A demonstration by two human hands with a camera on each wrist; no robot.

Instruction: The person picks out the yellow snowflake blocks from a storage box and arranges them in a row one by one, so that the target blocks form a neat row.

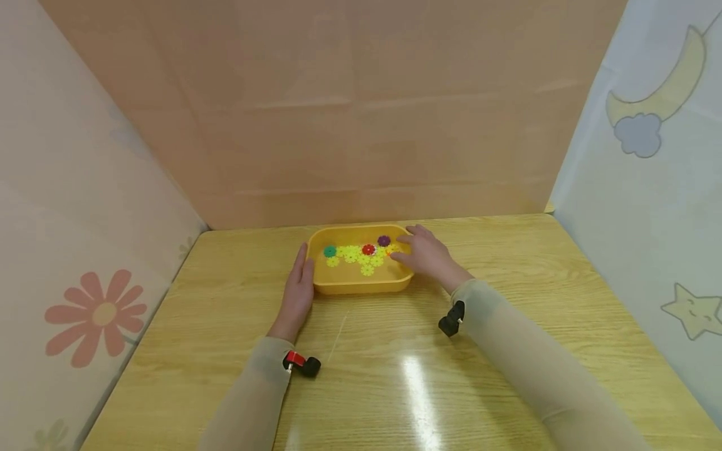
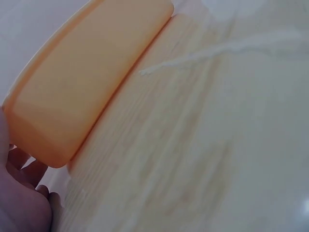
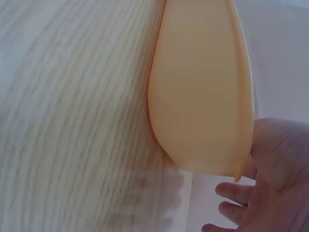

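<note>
A shallow yellow plastic tray [image 1: 361,287] stands on the table near its back edge. Inside lie several flat flower-shaped plastic pieces, mostly yellow, with a teal piece [image 1: 329,251], a red piece [image 1: 368,249] and a purple piece [image 1: 384,240]. My left hand [image 1: 298,293] rests against the tray's left end, fingers straight along the outside and thumb at the rim. At the right end, my right hand [image 1: 430,255] reaches over the rim, fingers spread. Its thumb and a finger extend over the tray, close to an orange piece [image 1: 390,252].
The wooden table [image 1: 361,369] carries the tray. A brown panel [image 1: 361,125] rises behind it, and pale walls with printed flower, moon and star pictures flank both sides. Dark wrist devices sit on both sleeves.
</note>
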